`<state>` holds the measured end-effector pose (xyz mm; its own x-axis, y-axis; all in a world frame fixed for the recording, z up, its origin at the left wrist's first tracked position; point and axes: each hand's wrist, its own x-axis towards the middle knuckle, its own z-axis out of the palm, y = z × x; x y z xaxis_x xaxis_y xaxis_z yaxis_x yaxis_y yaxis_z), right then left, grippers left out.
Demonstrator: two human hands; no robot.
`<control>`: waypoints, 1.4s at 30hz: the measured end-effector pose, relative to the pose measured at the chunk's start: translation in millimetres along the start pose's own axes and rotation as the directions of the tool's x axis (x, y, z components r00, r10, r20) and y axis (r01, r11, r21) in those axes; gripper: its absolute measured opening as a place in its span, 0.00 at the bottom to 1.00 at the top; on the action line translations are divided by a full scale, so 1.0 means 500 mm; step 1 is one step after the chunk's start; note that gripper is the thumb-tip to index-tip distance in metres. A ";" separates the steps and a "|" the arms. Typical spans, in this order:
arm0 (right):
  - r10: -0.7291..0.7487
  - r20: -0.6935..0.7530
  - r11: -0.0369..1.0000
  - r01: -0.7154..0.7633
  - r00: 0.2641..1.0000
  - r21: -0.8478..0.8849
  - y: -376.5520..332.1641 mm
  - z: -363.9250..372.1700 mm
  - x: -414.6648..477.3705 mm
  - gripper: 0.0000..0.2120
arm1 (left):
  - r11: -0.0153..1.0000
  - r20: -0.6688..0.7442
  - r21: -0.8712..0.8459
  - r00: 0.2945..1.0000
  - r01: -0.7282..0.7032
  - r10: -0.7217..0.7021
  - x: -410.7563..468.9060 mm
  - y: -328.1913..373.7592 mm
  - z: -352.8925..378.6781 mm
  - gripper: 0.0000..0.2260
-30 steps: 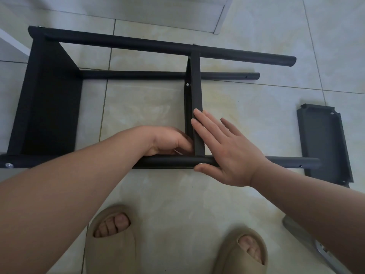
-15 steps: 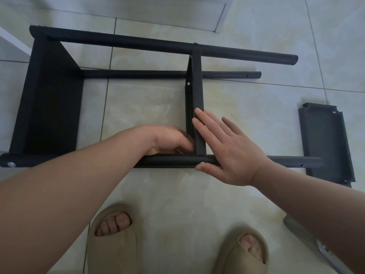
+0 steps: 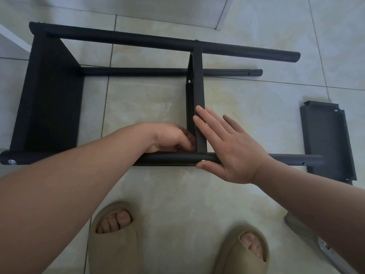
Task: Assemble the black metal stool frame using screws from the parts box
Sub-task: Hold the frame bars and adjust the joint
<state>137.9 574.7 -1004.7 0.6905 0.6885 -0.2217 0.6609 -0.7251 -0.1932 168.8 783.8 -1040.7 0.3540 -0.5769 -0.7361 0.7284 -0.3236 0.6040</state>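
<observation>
Fingertips of the left hand (image 3: 169,137) hidden behind the crossbar (image 3: 198,91), perhaps pinching something.

Your tan left slide (image 3: 112,240) and right slide (image 3: 245,252) stand on the pale tiled floor (image 3: 246,194) at its near edge. A white panel (image 3: 158,8) lines the far edge. A silvery metal piece (image 3: 325,252) juts in at the near right corner.

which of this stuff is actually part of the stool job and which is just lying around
For the job:
stool frame
cross bar, under the flat right hand
screw at the joint
left hand, curled beside the cross bar
loose black panel, probably a part not yet fitted

Not part of it:
slippers on the feet
silvery metal piece, purpose unclear
</observation>
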 end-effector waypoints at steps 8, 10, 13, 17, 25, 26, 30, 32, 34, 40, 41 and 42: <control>0.002 0.011 1.000 -0.002 1.000 -0.004 0.000 0.000 0.001 0.45 | 0.999 0.007 -0.033 1.000 -0.018 0.018 0.003 -0.002 -0.002 0.12; 0.003 0.014 1.000 -0.003 1.000 -0.006 0.000 0.000 0.001 0.45 | 1.000 -0.025 0.008 1.000 -0.015 0.016 0.000 0.000 0.000 0.09; 0.004 0.015 1.000 -0.004 1.000 -0.001 0.000 -0.001 0.001 0.45 | 1.000 0.005 -0.006 1.000 0.007 -0.007 -0.001 0.000 0.000 0.12; 0.002 0.018 1.000 -0.002 1.000 0.001 -0.001 -0.001 0.001 0.45 | 0.996 0.018 -0.087 1.000 0.005 -0.003 -0.001 -0.002 -0.003 0.10; 0.002 0.006 1.000 -0.002 1.000 -0.001 0.000 0.001 0.000 0.45 | 1.000 -0.017 0.013 1.000 0.001 0.000 -0.002 0.003 0.001 0.08; 0.001 0.006 1.000 -0.001 1.000 0.000 0.000 0.001 0.000 0.45 | 1.000 -0.002 -0.006 1.000 -0.001 0.001 -0.004 0.003 0.001 0.08; 0.002 0.009 1.000 -0.002 1.000 0.003 -0.001 0.000 0.000 0.45 | 0.997 0.012 -0.080 1.000 -0.002 0.003 -0.006 0.003 0.000 0.10; 0.001 0.013 1.000 -0.001 1.000 -0.001 -0.001 -0.001 0.000 0.45 | 1.000 -0.005 -0.016 1.000 -0.001 0.000 -0.007 0.006 0.004 0.09; 0.003 0.015 1.000 -0.002 1.000 -0.004 -0.001 0.000 0.000 0.45 | 0.998 -0.046 0.061 0.999 0.003 -0.001 -0.008 0.009 0.008 0.07; 0.001 0.007 1.000 -0.001 1.000 0.001 0.000 0.001 0.001 0.45 | 1.000 -0.052 0.025 0.999 -0.016 0.017 -0.001 0.003 0.004 0.10; 0.001 0.005 1.000 -0.001 1.000 0.004 0.000 0.001 0.001 0.45 | 1.000 -0.050 0.008 0.998 -0.024 0.025 0.000 0.002 0.003 0.08; 0.001 0.002 1.000 -0.001 1.000 0.006 0.000 0.001 0.001 0.45 | 0.999 -0.045 -0.014 0.999 -0.029 0.028 0.002 0.002 0.001 0.08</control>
<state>138.0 574.9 -1005.5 0.6906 0.6876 -0.2240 0.6584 -0.7260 -0.1986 169.4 782.5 -1040.7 0.4002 -0.5518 -0.7317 0.7262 -0.2961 0.6205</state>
